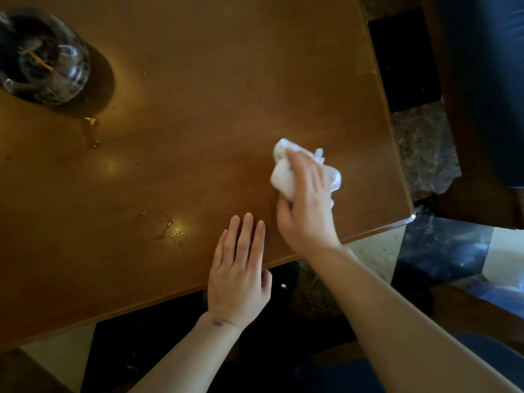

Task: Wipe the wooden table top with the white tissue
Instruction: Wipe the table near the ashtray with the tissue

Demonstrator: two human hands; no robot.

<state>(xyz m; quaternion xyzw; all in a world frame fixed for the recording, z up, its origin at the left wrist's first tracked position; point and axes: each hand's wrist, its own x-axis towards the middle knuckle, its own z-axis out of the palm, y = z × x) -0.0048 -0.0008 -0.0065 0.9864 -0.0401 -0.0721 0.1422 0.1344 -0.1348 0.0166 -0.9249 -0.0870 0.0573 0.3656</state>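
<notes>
Wooden table top point(198, 80) fills most of our view, shiny brown with some glare. We've got the white tissue point(283, 177) bunched up under our right hand point(307, 205), fingers curled over it and pressing it onto the wood near the right corner. Our left hand point(238, 268) lies flat just beside it at the near edge, fingers straight, holding nothing. Little wet spots point(177, 234) sit left of that hand, another puddle point(90, 131) further back by a glass jar point(42, 58) at far left.

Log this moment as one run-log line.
right hand: grips white tissue on table top | left hand: flat at edge | droplets: unwiped
</notes>
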